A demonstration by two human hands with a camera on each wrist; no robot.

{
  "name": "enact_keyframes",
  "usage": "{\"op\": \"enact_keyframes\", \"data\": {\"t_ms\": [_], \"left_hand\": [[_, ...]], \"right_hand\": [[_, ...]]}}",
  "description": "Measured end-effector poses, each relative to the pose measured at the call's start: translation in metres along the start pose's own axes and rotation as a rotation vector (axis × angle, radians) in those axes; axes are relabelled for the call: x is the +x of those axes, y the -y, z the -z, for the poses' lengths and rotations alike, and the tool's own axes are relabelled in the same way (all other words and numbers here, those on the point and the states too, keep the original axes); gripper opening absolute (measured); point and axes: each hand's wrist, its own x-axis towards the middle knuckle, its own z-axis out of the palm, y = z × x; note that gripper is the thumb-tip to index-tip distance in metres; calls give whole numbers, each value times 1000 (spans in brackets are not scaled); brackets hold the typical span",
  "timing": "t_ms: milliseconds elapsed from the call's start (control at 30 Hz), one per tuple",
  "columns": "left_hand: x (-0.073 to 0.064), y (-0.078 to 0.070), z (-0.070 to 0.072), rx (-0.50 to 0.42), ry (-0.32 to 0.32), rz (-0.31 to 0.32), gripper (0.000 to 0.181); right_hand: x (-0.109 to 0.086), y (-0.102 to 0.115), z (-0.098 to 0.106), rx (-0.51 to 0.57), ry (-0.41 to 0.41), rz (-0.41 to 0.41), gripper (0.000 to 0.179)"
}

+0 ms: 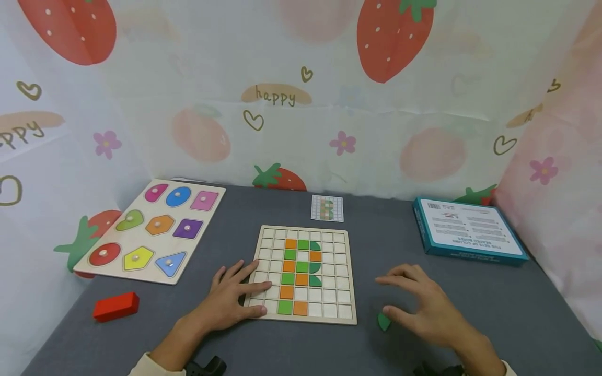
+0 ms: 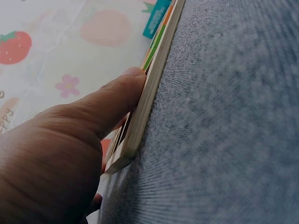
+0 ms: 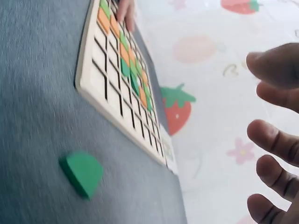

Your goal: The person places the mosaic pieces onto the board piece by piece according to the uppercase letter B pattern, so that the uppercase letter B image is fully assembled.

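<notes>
A wooden grid board [image 1: 327, 312] lies on the table, with orange and green square tiles and several dark green quarter-circle pieces set in its cells. My left hand [image 1: 232, 298] rests on the board's left side, fingers spread; in the left wrist view the thumb [image 2: 112, 100] touches the edge. To the right of the board, my right hand [image 1: 425, 308] hovers with fingers apart and nothing between them. One loose green quarter-circle piece [image 1: 383, 321] lies on the table below its thumb. That same green piece [image 3: 84, 172] shows apart from the fingers in the right wrist view.
Behind the board lies a small pattern card [image 1: 327, 208]. A knobbed shape puzzle [image 1: 155, 209] is at the left, with a red block [image 1: 116, 306] in front of it. At the back right sits a teal box [image 1: 470, 230]. Printed cloth [image 1: 282, 141] walls the grey table.
</notes>
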Motion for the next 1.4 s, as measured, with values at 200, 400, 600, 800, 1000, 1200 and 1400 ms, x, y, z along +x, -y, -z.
{"op": "enact_keyframes", "data": {"t_ms": [200,400,600,800,1000,1200,1400], "left_hand": [[0,0,-1,-19,12,-11,57],[1,-1,-2,-13,10,-12,57],[1,-2,-1,-11,8,-10,56],[1,-3,0,-10,9,1,55],[0,-2,1,-11,6,4,55],[-1,-1,1,0,8,10,56],[-1,-1,2,-5,7,6,56]], "right_hand": [[-11,-16,13,46,87,-18,51],[-23,-33,18,73,180,-18,50],[-33,-47,21,125,288,-116,45],[-44,-63,24,104,360,-154,47],[-50,-76,22,127,435,-156,49],[-51,-79,17,82,425,-121,45],[-50,-75,12,27,391,-74,36]]}}
